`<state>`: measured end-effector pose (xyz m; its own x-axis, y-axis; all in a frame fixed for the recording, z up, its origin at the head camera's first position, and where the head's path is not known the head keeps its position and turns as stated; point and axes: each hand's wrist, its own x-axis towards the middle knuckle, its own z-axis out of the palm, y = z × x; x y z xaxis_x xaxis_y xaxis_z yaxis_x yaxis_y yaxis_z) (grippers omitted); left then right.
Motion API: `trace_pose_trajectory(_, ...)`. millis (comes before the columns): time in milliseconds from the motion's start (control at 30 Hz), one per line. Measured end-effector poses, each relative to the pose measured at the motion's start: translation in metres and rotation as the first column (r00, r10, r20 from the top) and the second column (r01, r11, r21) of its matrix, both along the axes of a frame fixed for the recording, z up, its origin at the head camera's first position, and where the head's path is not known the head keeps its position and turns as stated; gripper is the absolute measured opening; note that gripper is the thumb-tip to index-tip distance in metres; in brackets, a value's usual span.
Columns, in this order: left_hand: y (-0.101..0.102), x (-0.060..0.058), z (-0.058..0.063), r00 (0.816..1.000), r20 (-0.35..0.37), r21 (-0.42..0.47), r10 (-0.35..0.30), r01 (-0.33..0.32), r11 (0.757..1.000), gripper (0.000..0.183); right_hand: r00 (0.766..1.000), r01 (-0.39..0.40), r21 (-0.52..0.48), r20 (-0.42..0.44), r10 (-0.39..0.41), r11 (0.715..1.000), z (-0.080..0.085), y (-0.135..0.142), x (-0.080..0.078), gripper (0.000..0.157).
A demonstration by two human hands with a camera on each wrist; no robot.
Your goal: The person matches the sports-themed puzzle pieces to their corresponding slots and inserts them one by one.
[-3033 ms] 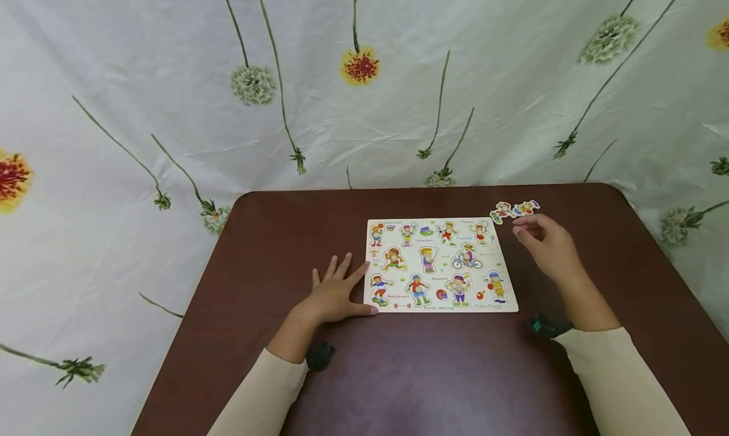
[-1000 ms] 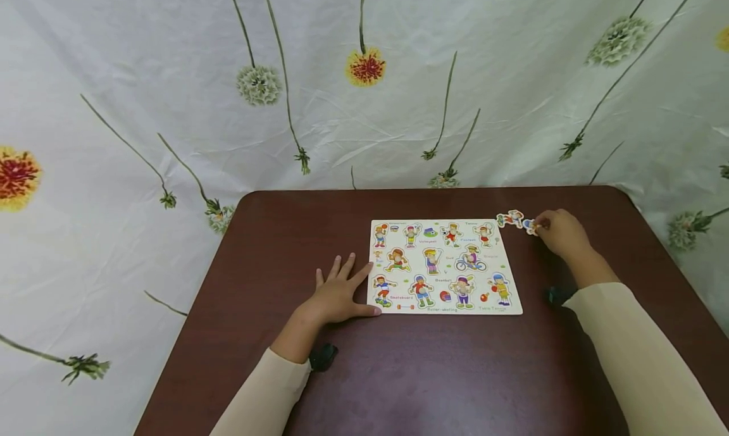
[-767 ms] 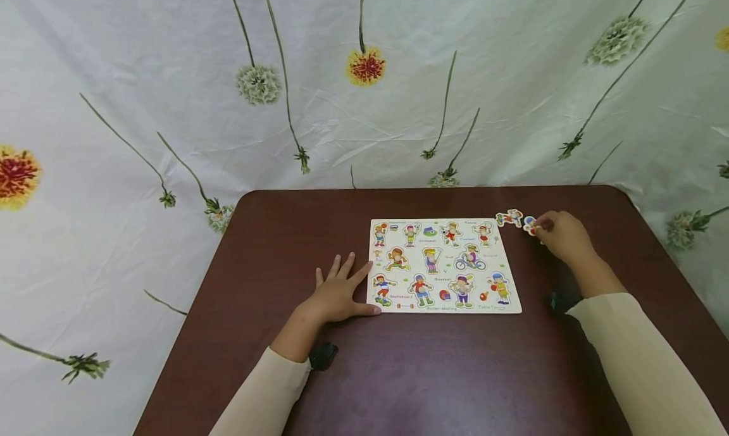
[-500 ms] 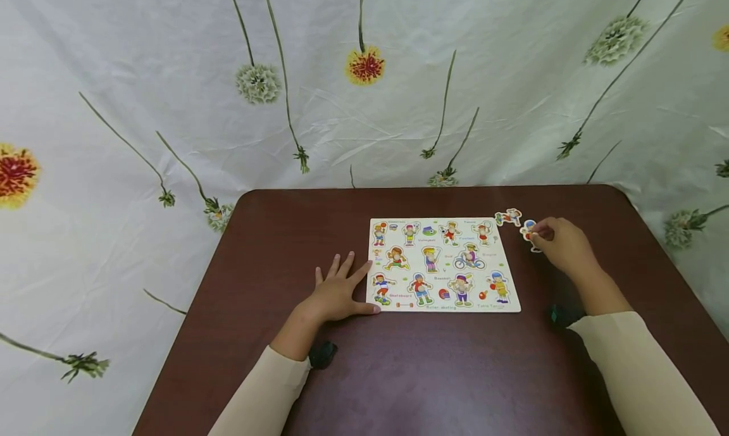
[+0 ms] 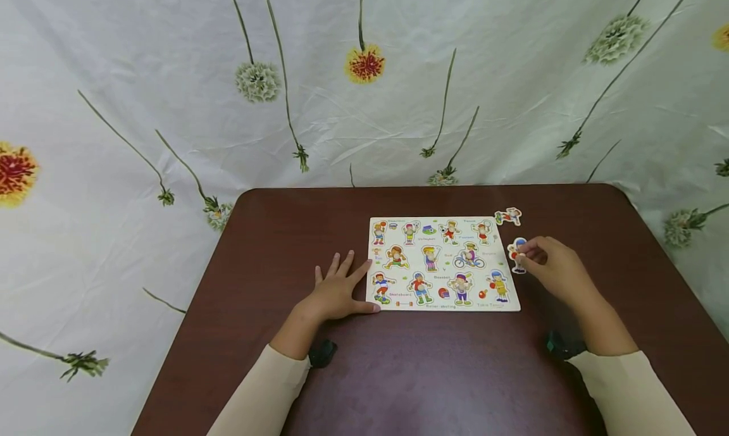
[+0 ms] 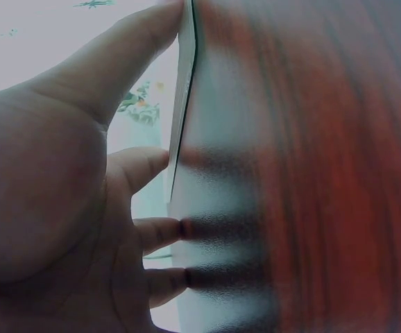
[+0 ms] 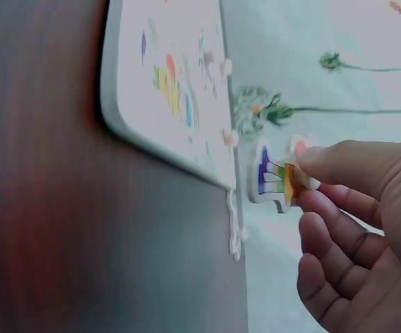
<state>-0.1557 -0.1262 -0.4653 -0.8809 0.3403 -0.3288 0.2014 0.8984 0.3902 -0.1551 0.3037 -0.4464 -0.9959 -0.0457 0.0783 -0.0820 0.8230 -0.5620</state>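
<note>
In the head view, a flat puzzle board (image 5: 438, 284) with cut-out figures in sports poses lies on the table. My left hand (image 5: 333, 297) is spread flat, its thumb and index finger touching the board's left edge. Just off the board's right edge, my right hand (image 5: 555, 268) pinches a puzzle piece (image 5: 517, 266) shaped like a figure in a blue cap. The right wrist view shows that puzzle piece (image 7: 273, 178) raised above the table, between thumb and fingers. A second puzzle piece (image 5: 509, 216), another figure, lies by the board's far right corner.
The dark brown table (image 5: 421, 373) has rounded far corners. Behind it hangs a pale cloth (image 5: 319, 126) printed with flowers. Small knobs (image 7: 228, 137) stand up from the board in the right wrist view.
My right hand has picked up the right one of two loose puzzle pieces, turned it upright and brought it nearer to the board's right edge. My left hand stays in place.
</note>
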Motion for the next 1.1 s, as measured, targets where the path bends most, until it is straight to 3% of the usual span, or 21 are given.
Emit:
trace_pose_trajectory(200,0.000,0.000,0.000,1.000,-0.002,-0.001,0.000,0.000,1.000,0.101,0.998,-0.057,-0.023,0.027,0.058,0.998,-0.002,-0.010,0.012,0.013)
trace_pose_trajectory(500,-0.001,-0.001,0.000,1.000,0.003,-0.004,-0.001,0.001,1.000,0.101,0.985,-0.094,-0.058,0.137,0.101,0.994,-0.011,-0.017,0.017,0.018)
trace_pose_trajectory(833,0.000,-0.001,0.000,1.000,0.006,-0.009,0.001,0.000,1.000,0.101,0.977,-0.143,-0.107,0.141,0.158,0.984,-0.027,-0.018,0.016,0.013)
trace_pose_trajectory(1100,0.000,0.000,0.002,1.000,0.003,-0.009,-0.003,0.003,1.000,0.101,0.977,-0.139,-0.088,0.150,0.151,0.986,-0.030,-0.019,0.016,0.015)
